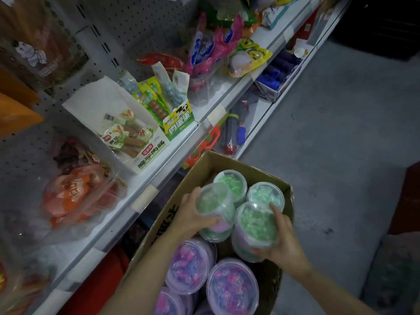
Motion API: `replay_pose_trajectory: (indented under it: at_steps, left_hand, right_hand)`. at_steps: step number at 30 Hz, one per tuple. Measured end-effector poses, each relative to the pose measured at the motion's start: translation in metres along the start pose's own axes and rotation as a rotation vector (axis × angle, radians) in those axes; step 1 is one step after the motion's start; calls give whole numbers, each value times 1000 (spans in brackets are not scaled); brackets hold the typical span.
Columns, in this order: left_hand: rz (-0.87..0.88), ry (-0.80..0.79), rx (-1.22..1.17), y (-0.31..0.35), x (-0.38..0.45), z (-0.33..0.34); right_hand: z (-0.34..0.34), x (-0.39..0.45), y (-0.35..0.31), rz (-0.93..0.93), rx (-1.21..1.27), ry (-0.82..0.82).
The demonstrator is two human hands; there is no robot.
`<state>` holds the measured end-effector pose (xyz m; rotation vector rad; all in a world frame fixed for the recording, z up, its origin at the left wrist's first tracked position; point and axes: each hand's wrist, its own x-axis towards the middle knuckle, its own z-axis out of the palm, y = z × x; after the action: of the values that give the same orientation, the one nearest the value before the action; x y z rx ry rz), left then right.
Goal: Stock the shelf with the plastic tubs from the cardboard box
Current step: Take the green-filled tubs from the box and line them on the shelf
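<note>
A: Plastic tubs, green-filled: the left-hand tub (214, 206) and the right-hand tub (255, 226) stand raised above the others in the cardboard box (229, 163), touching side to side. State the grip.

B: The left hand (193, 215) is wrapped round the left-hand tub's side wall, thumb across the near face, fingers curled behind. The right hand (280, 239) clamps the right-hand tub from its right side, one finger (276, 210) lying over the lid rim, thumb low on the wall. Both hands are closed on their tubs.

A: Axis and direction?

B: Each tub's long axis runs near upright, lids tipped slightly toward the camera. The shelf (175, 155) lies up and to the left of the box. The left hand is the nearer one to it, so I judge its tub should travel first, and lift clear of the box wall before moving sideways.

A: Other contents of the box?

B: Two more green tubs (266, 194) behind, and purple-and-pink tubs (231, 289) nearer the person.

A: Legible writing?

B: The tub lids show none. On the shelf, a white display carton (154, 153) of sausage snacks reads 魔芋肉肠, and a green-and-white carton (179, 122) beside it reads 肉蛋蛋. Black characters on the box's near flap are cut off and cannot be read. Farther packets are too blurred to read.
</note>
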<state>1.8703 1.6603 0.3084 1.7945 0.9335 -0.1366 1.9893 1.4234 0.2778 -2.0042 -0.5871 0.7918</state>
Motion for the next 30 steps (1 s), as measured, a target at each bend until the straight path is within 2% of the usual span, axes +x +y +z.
replay_pose_trajectory:
  at_steps: [7,15,21,25,30]
  left_hand:
    - [33,-26,-350,48,-27,-47]
    - [170,57,-538,154,-73,-87]
    - [344,-15,-520,260,-121,-143]
    - [436,-97,-431,324,-156,-181]
    - [592,-5,-411,393,-196,-212]
  right_hand:
    - [-57,15,-72,-74,246,-21]
    - [-129,5,-202,-177,447,11]
    - [-193,-17,-307,-355,610,11]
    - [-235,-32,-367,-459,689,-54]
    - [-273,-52,-430,-523,734,-93]
